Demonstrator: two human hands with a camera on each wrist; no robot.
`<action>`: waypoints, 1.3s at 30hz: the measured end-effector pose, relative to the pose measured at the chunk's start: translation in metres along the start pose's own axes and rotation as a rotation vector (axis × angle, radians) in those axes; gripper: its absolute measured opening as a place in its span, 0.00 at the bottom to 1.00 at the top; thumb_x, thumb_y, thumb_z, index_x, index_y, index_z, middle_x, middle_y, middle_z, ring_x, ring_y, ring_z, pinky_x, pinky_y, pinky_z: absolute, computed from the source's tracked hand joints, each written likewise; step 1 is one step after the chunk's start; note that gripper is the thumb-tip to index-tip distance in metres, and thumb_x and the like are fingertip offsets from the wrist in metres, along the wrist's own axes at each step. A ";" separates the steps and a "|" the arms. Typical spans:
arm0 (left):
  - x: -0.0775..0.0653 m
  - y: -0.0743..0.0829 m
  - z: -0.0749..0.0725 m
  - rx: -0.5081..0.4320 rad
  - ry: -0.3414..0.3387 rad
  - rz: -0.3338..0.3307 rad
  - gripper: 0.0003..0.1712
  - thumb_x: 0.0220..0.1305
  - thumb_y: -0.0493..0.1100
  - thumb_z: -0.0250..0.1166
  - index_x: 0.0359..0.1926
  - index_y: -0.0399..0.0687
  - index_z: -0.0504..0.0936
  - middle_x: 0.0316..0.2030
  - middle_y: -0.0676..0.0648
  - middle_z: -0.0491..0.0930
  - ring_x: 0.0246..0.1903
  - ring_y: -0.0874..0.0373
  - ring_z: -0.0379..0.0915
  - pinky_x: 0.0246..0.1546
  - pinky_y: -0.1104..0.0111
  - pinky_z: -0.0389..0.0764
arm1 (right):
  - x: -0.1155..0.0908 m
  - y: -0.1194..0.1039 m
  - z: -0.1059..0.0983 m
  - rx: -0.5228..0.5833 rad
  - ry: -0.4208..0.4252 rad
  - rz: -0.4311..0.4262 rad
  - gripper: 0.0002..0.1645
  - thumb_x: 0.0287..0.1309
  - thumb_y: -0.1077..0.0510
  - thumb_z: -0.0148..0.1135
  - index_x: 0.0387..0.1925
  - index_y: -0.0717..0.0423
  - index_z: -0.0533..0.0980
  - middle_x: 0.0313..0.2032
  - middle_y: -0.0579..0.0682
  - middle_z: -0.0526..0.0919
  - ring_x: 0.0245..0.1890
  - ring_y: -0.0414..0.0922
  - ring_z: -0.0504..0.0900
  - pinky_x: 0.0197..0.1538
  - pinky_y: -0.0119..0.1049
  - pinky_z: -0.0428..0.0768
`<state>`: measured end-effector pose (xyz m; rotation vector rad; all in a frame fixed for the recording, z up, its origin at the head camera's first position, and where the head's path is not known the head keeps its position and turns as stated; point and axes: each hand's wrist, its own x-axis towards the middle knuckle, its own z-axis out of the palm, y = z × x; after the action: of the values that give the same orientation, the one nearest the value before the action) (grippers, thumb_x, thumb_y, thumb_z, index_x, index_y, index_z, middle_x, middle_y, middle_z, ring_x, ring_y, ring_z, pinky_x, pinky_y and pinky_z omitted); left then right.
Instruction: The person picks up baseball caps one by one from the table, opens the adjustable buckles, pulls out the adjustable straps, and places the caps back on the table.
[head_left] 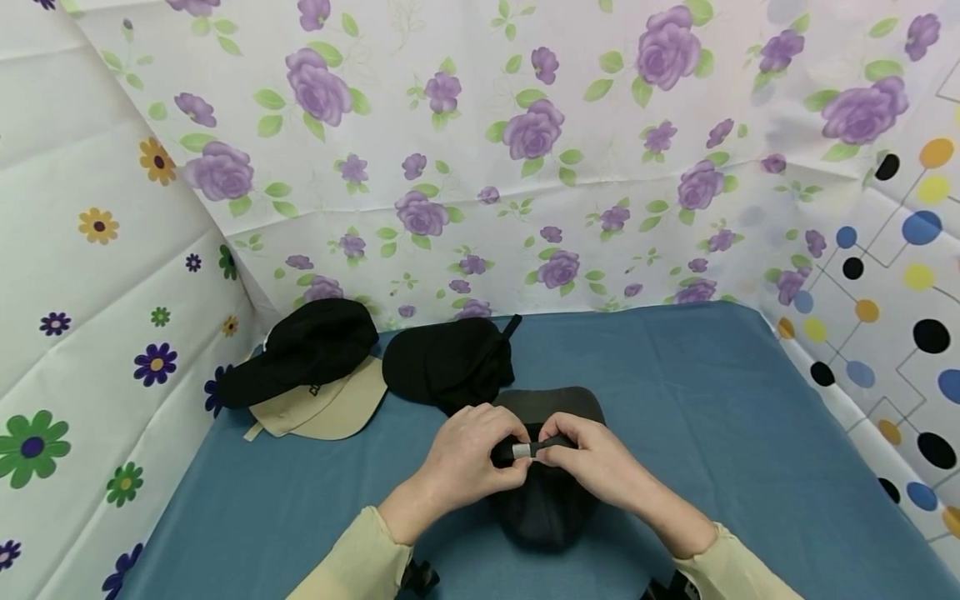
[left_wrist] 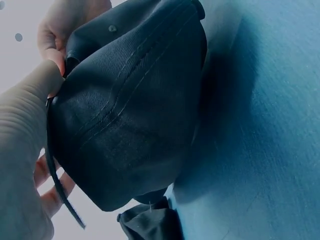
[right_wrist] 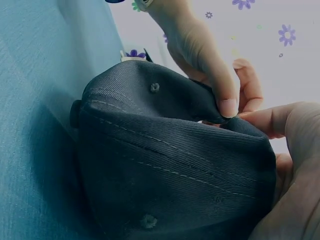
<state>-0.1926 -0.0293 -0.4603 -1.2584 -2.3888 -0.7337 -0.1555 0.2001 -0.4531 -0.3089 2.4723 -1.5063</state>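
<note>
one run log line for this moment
left hand: grips dark cap near buckle; right hand: pinches its strap; far left: beige cap partly under black cap

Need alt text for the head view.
A person's left hand and right hand pinch the strap of a dark cap on blue cloth. Beyond it lies a black cap; farther left, a second black cap partly covers a beige cap.

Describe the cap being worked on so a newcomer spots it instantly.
On the blue cloth, find the left hand and right hand close together near the middle. They hold the dark cap. Its silver buckle, showing between them, sets it apart from the black caps and beige cap farther back and left.
</note>
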 end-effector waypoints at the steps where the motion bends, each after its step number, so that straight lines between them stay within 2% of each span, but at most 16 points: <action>1: -0.001 0.000 0.000 -0.015 -0.003 -0.010 0.10 0.60 0.46 0.73 0.41 0.60 0.82 0.37 0.61 0.81 0.34 0.67 0.71 0.35 0.71 0.73 | 0.000 -0.001 0.000 0.005 -0.002 0.000 0.05 0.69 0.50 0.63 0.40 0.44 0.80 0.31 0.51 0.77 0.20 0.42 0.63 0.27 0.36 0.69; 7: -0.004 0.000 -0.001 -0.122 -0.062 -0.099 0.09 0.66 0.50 0.73 0.45 0.62 0.84 0.41 0.64 0.82 0.38 0.70 0.75 0.39 0.71 0.78 | 0.000 -0.003 0.000 0.006 -0.001 -0.011 0.05 0.68 0.51 0.64 0.40 0.46 0.80 0.36 0.49 0.79 0.25 0.45 0.69 0.31 0.38 0.72; 16: -0.005 0.002 -0.010 -0.422 -0.204 -0.336 0.11 0.68 0.54 0.71 0.50 0.71 0.82 0.42 0.67 0.79 0.41 0.67 0.75 0.44 0.65 0.77 | 0.000 -0.003 -0.001 -0.014 0.000 -0.022 0.04 0.68 0.51 0.64 0.40 0.46 0.80 0.37 0.49 0.79 0.25 0.46 0.68 0.32 0.39 0.71; 21: -0.005 0.002 -0.015 -0.517 -0.261 -0.396 0.12 0.70 0.50 0.69 0.52 0.71 0.82 0.42 0.63 0.79 0.40 0.62 0.74 0.42 0.65 0.76 | 0.000 -0.002 -0.001 -0.012 -0.002 -0.025 0.03 0.68 0.53 0.64 0.39 0.47 0.79 0.38 0.49 0.80 0.27 0.47 0.70 0.32 0.39 0.72; 26: -0.005 -0.001 -0.015 -0.646 -0.301 -0.449 0.15 0.72 0.44 0.63 0.55 0.70 0.82 0.42 0.57 0.80 0.38 0.58 0.74 0.39 0.64 0.76 | 0.000 -0.001 -0.001 0.000 -0.004 -0.025 0.04 0.68 0.53 0.64 0.40 0.48 0.79 0.40 0.49 0.80 0.30 0.49 0.72 0.34 0.40 0.72; 32: -0.005 -0.002 -0.012 -0.730 -0.282 -0.478 0.18 0.75 0.40 0.56 0.58 0.65 0.81 0.40 0.52 0.80 0.33 0.56 0.71 0.33 0.66 0.73 | 0.000 0.000 0.000 0.008 0.003 -0.019 0.04 0.67 0.54 0.64 0.40 0.47 0.79 0.42 0.48 0.81 0.34 0.49 0.73 0.35 0.42 0.72; 35: -0.004 -0.001 -0.009 -0.762 -0.266 -0.480 0.19 0.77 0.39 0.54 0.61 0.61 0.79 0.39 0.50 0.78 0.29 0.56 0.68 0.31 0.67 0.71 | 0.000 0.000 0.002 0.008 0.007 -0.008 0.04 0.66 0.54 0.65 0.40 0.47 0.79 0.42 0.48 0.80 0.31 0.48 0.71 0.35 0.41 0.72; 39: -0.004 0.001 -0.004 -0.778 -0.261 -0.490 0.20 0.78 0.39 0.50 0.62 0.61 0.78 0.36 0.48 0.74 0.25 0.57 0.64 0.31 0.68 0.68 | 0.000 0.000 0.003 0.017 0.003 0.002 0.04 0.67 0.54 0.65 0.40 0.48 0.79 0.41 0.49 0.80 0.29 0.48 0.70 0.33 0.40 0.71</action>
<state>-0.1892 -0.0340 -0.4590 -1.0386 -2.7661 -1.8849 -0.1545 0.1972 -0.4545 -0.3016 2.4599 -1.5269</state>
